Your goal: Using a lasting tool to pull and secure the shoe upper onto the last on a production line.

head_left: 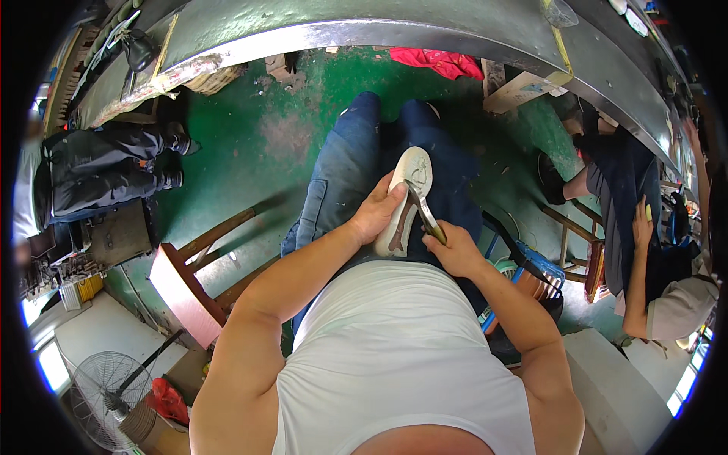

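A long white sole-shaped piece (415, 163) with a rounded far end lies over my lap. Its far part carries grey-green marks, and a brown strip (397, 236) runs along its nearer part. My left hand (373, 214) is closed round its left edge, thumb on top. In my closed right hand (455, 249) is a hand tool (426, 211) with a bent metal shank and a yellowish handle. The tool's tip meets the upper face of the piece near my left thumb; its exact shape is too small to tell.
A metal-edged bench (318, 34) spans the far side, with red cloth (440, 62) beneath. Wooden stools (189, 284) stand left and right. People sit or stand at both sides. A blue basket-like container (535, 265) is by my right elbow; a fan (114, 394) stands lower left.
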The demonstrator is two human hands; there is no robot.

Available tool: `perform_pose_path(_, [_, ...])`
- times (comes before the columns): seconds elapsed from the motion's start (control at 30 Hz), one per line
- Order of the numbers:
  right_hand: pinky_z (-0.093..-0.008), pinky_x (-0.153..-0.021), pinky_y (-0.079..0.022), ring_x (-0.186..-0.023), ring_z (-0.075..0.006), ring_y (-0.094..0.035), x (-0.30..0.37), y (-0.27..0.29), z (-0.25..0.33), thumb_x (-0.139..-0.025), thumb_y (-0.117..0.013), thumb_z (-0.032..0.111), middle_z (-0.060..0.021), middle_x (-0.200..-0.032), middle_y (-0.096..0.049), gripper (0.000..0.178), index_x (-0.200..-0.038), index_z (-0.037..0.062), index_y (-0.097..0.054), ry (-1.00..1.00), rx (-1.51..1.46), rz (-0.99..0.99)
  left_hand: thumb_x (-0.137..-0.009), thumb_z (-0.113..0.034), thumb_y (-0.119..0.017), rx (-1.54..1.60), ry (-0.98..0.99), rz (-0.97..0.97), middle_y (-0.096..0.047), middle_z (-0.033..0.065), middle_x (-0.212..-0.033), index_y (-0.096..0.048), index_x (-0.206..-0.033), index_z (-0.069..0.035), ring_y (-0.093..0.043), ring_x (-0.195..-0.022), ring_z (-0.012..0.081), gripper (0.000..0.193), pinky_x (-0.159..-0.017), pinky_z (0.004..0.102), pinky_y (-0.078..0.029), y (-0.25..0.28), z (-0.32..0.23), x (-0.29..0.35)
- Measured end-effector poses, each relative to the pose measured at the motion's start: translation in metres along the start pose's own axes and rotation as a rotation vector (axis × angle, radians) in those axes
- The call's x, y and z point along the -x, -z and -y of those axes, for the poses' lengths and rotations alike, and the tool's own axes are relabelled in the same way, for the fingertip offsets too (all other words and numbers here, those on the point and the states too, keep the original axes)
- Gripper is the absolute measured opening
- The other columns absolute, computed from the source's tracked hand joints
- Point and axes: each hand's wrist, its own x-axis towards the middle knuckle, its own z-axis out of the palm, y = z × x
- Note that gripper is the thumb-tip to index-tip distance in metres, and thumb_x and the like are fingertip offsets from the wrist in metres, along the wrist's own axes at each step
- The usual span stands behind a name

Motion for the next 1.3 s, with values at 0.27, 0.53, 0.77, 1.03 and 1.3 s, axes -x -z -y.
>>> perform_pose_path(0.27, [-0.0328, -0.067, -0.06, -0.085, -0.0187, -0.068, -0.003, 0.084, 0.008, -0.095, -0.062, 0.014, -0.0119, -0.102, -0.069, 0.031, -0.119, -0.0039, -0.06, -0.393, -0.608, 0.523, -0.1, -0.033, -0.06, -0.106, 0.008, -0.104, -0.062, 0.0106, -0.121, -0.041, -0.145, -0.006, -0.059, -0.108, 0.0186, 0.056, -0.094, 0.0347, -0.05, -0.014, -0.002, -0.007])
perform_pose_path(0.53, [-0.0309, -0.054, -0.048, -0.063, -0.0146, -0.061, -0.013, 0.107, 0.057, -0.099, -0.055, 0.033, -0.0043, -0.074, -0.065, 0.034, -0.093, 0.0006, -0.061, -0.199, -0.194, 0.223, -0.099, -0.03, -0.059, -0.27, 0.105, -0.154, -0.063, 0.0117, -0.113, -0.046, -0.137, 0.0, -0.061, -0.101, 0.0181, 0.051, -0.089, 0.0344, -0.051, -0.018, -0.011, -0.006])
perform_pose_path(0.77, [-0.0526, -0.073, -0.047, -0.082, -0.0482, -0.06, -0.035, 0.085, 0.041, -0.101, -0.05, 0.035, -0.0274, -0.083, -0.064, 0.039, -0.091, -0.0018, -0.059, 0.04, 0.276, 0.121, -0.095, -0.03, -0.062, -0.471, 0.105, -0.156, -0.064, 0.0129, -0.112, -0.047, -0.135, 0.0, -0.061, -0.1, 0.0191, 0.053, -0.09, 0.0345, -0.051, -0.021, -0.03, -0.005])
perform_pose_path(1.03, [-0.0523, -0.074, -0.047, -0.084, -0.0462, -0.062, -0.022, 0.067, 0.023, -0.102, -0.047, 0.038, -0.0266, -0.085, -0.065, 0.043, -0.092, -0.0027, -0.057, 0.051, 0.221, 0.143, -0.096, -0.026, -0.06, -0.043, 0.118, 0.207, -0.035, 0.0224, -0.152, 0.01, -0.158, -0.01, -0.04, -0.138, 0.029, 0.095, -0.113, 0.0351, -0.033, 0.009, 0.0, 0.022])
perform_pose_path(1.3, [-0.0519, -0.074, -0.048, -0.084, -0.0455, -0.063, 0.001, 0.054, 0.045, -0.102, -0.048, 0.038, -0.0249, -0.086, -0.065, 0.041, -0.095, -0.0018, -0.057, 0.271, 0.185, -0.038, -0.097, -0.02, -0.059, -0.275, 0.084, 0.207, -0.027, 0.0219, -0.157, 0.022, -0.155, -0.014, -0.038, -0.139, 0.0287, 0.1, -0.111, 0.0333, -0.034, 0.009, 0.024, 0.027])
